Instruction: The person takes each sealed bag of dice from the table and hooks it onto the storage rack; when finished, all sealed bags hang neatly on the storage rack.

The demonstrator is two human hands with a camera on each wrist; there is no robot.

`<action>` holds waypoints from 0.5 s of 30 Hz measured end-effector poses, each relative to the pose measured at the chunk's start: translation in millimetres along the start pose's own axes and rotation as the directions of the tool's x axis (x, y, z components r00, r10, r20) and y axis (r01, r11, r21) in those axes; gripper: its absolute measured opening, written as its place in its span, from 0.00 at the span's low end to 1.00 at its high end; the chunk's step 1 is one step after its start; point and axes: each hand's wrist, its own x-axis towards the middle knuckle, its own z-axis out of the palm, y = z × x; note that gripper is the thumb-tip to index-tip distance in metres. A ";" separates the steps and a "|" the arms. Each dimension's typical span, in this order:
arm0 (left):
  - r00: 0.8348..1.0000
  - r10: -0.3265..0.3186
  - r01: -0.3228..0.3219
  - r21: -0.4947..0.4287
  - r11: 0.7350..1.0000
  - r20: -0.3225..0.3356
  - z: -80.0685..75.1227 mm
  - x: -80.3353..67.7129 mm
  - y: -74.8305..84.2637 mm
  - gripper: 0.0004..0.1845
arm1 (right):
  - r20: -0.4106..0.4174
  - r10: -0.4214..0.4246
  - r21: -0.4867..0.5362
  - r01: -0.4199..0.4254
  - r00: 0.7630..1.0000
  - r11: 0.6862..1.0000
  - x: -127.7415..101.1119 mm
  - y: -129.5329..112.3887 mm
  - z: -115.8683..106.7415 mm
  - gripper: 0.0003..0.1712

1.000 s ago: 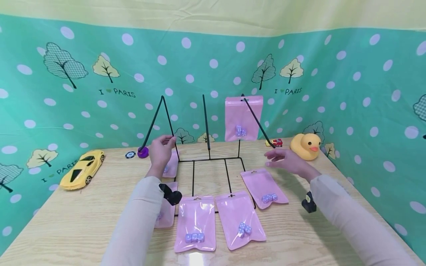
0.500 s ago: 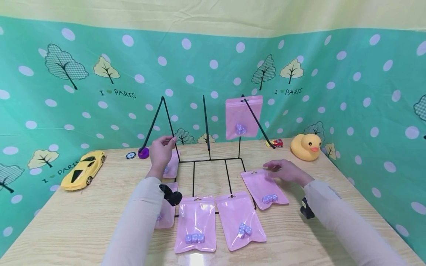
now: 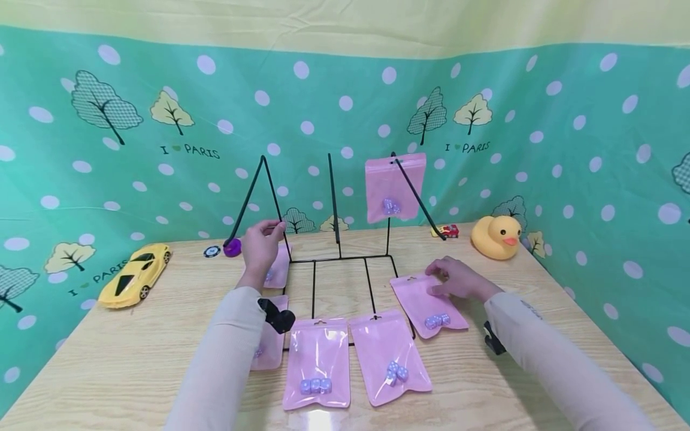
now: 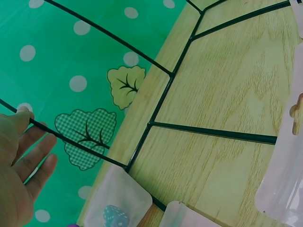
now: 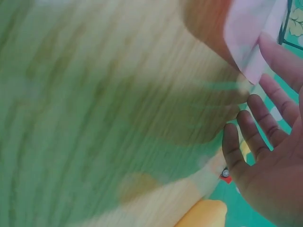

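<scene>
A black wire rack [image 3: 345, 258] stands on the table, and my left hand [image 3: 261, 246] pinches its left upright between thumb and fingers. My right hand [image 3: 457, 279] is at the upper right corner of a pink zip bag [image 3: 417, 299] with several purple dice. In the right wrist view the thumb touches this bag's edge [image 5: 246, 40], with the other fingers spread beyond its corner. Another pink bag [image 3: 380, 185] hangs from the rack's right hook. Two more pink bags, the left front bag [image 3: 319, 350] and right front bag [image 3: 385, 347], lie at the front.
Partly hidden pink bags [image 3: 276, 272] lie by the left arm. On the left are a yellow toy car [image 3: 135, 275], a poker chip [image 3: 212, 252] and a purple object [image 3: 232, 247]. A rubber duck [image 3: 493, 238] and a small red car [image 3: 448, 231] stand at the back right.
My right hand has come down and slightly left, from above the table to the pink bag's top corner. The left hand stays on the rack. The hanging bag has swung slightly.
</scene>
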 end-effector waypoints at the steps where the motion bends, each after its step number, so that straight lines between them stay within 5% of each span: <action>1: 1.000 0.000 0.000 0.000 1.000 -0.001 0.3 0.1 0.0 0.18 | 0.004 -0.003 -0.004 0.003 1.000 1.000 0.1 -0.7 -0.4 0.28; 15: 1.000 0.006 -0.006 0.001 1.000 -0.005 0.4 1.0 -0.6 0.18 | 0.072 0.042 -0.047 -0.039 0.996 0.998 9.1 -11.8 -6.0 0.23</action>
